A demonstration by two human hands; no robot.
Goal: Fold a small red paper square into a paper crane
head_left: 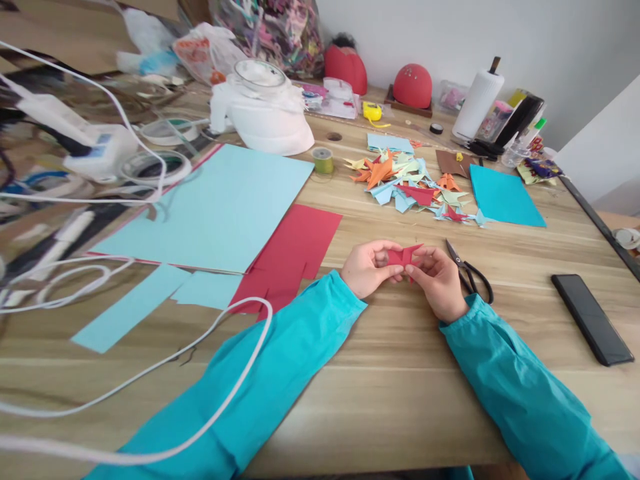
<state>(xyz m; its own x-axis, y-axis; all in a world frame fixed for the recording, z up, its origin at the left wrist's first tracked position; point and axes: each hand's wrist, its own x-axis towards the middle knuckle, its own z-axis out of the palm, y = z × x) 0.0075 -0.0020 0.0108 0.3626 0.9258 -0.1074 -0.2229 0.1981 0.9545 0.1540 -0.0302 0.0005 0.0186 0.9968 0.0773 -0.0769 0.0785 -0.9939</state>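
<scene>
A small folded red paper figure point(404, 255) is pinched between both my hands above the wooden table point(400, 387). My left hand point(367, 268) grips its left side with thumb and fingers closed. My right hand point(440, 280) pinches its right side. Both arms wear teal sleeves. Black scissors point(469, 270) lie just right of my right hand. A pile of folded paper figures point(410, 183) in orange, red, blue and green lies beyond my hands.
A large light blue sheet point(215, 207) and red paper point(295, 253) lie at left, with blue strips point(130, 307). A teal sheet point(503, 195), black phone point(591, 319), green thread spool point(323, 160), paper towel roll point(477, 103) and white cables point(150, 373) surround the area.
</scene>
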